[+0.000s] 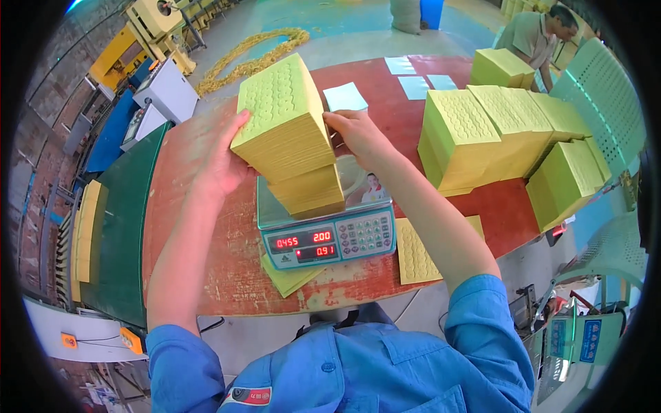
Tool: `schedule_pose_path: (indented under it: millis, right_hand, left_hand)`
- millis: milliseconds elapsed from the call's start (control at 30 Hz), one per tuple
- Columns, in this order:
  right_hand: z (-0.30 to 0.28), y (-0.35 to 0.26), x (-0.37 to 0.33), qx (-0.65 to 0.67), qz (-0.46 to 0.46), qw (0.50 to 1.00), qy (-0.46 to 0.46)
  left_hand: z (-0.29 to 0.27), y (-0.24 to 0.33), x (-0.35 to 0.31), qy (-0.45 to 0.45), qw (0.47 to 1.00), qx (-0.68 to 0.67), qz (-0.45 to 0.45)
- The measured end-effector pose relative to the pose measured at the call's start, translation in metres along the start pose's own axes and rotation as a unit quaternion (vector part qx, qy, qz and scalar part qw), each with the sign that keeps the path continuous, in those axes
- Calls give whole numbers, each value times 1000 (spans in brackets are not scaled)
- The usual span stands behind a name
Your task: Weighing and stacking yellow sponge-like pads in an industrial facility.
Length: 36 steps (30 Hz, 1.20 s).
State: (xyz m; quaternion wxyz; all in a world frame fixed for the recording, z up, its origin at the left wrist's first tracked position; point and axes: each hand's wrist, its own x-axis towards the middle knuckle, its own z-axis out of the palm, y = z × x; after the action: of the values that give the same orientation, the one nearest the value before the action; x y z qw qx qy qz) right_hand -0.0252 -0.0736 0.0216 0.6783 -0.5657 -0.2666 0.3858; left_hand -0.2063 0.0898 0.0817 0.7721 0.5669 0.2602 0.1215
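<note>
A thick stack of yellow embossed sheets (286, 131) is held between my two hands, tilted, its ringed top face toward me. My left hand (228, 158) grips its left side, with the thumb near the top edge. At the right edge, my right hand (361, 138) presses its bent fingers to the stack; some fingertips are hidden. Below it, a smaller yellow stack (310, 194) sits on a digital weighing scale (275, 256) with lit red figures and a keypad. Whether the upper stack rests its weight on the lower one, I cannot tell.
Tall yellow stacks (458, 148) stand on the red worn table (186, 227) at the right. Loose yellow sheets (415, 255) lie beside the scale. Pale sheets (413, 87) lie toward the back. Another person (533, 38) leans in at far right, near a green perforated chair (599, 96).
</note>
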Motion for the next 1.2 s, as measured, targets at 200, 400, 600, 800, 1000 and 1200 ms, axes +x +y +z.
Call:
schedule_pose_path:
  millis: [200,400,600,800,1000,1200]
  right_hand:
    - [-5,11,5,7,13,1000,-13]
    - [-4,12,2,2,5,1000,-7]
    - [-5,19,3,-47,-16,999,18]
    - [-6,24,1,-111,-57,991,41]
    - [-6,32,-1,-216,-123,966,64]
    - [-33,58,-98,-83,-149,979,115]
  left_hand:
    - [-6,-3,1,34,999,38,3]
    - [3,-6,-5,50,998,46,4]
    - [8,-9,-7,61,996,65,4]
    - [12,-16,-9,116,985,116,46]
    - [-11,-50,-1,139,989,24,37]
    - [-112,-148,-35,294,908,262,146]
